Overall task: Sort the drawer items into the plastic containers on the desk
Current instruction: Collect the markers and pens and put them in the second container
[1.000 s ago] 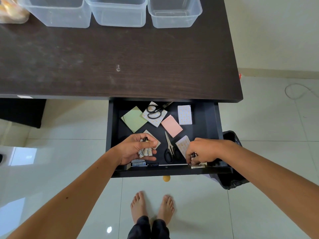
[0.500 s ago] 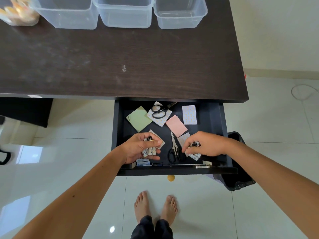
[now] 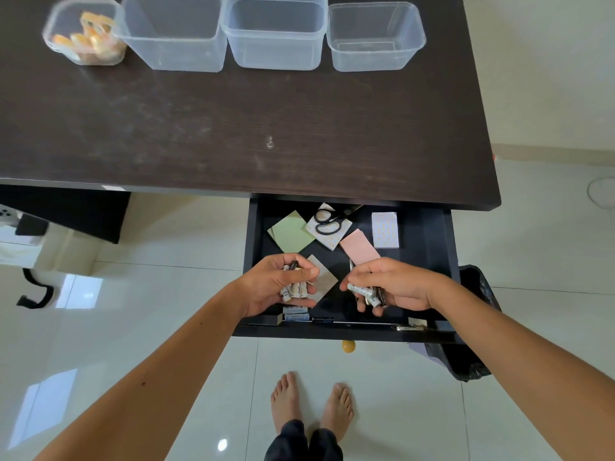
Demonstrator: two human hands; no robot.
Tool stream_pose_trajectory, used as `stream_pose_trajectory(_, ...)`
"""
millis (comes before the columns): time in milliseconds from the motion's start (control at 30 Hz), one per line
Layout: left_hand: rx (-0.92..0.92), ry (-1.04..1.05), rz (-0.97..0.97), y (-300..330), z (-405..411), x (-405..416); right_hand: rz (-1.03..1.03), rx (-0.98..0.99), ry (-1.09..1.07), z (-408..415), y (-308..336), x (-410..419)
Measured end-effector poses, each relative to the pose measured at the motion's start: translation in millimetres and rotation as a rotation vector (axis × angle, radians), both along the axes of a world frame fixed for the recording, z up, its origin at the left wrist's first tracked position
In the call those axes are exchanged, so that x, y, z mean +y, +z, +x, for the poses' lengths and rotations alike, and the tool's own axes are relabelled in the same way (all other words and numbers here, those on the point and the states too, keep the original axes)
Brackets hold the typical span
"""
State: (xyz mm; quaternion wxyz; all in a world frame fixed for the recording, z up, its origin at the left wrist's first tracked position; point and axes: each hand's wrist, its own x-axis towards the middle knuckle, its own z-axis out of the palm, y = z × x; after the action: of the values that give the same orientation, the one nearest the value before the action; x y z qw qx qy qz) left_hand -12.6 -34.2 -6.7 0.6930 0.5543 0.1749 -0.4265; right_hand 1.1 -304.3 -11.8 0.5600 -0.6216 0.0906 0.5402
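Over the open drawer [image 3: 429, 247], the left hand [image 3: 276, 287] grasped a bundle of batteries [image 3: 294, 287] and the right hand [image 3: 392, 284] grasped several more batteries [image 3: 366, 292]. Scissors [image 3: 327, 221] and sticky-note pads [image 3: 291, 231] lay in the drawer; four plastic containers [image 3: 274, 33] stood along the counter's [image 3: 233, 128] far edge.

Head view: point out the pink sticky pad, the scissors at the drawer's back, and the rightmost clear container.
pink sticky pad [image 3: 358, 245], head view, middle of its top sheet.
scissors [image 3: 327, 221], head view, black handle loops, lying on a patterned pad.
rightmost clear container [image 3: 420, 41], head view, right wall near the rim.
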Motion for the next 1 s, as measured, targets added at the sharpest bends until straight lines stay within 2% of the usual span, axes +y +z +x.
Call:
stream_pose_trajectory(233,-0.028,-0.006,-0.069,12,-4,19,-0.056,-0.090,0.138,0,-4,31)
stream_pose_trajectory(400,-0.055,0.019,-0.124,16,-3,29,-0.247,-0.493,0.363,4,-23,58)
stream_pose_trajectory(500,-0.056,0.033,-0.138,16,-3,32,-0.305,-0.611,0.448,0,-31,74)
stream_pose_trajectory(700,-0.047,0.049,-0.162,14,-4,37,-0.384,-0.656,0.660,-6,-39,93)
stream_pose_trajectory(1000,-0.050,0.046,-0.184,14,-3,38,-0.331,-0.678,0.685,-7,-37,94)
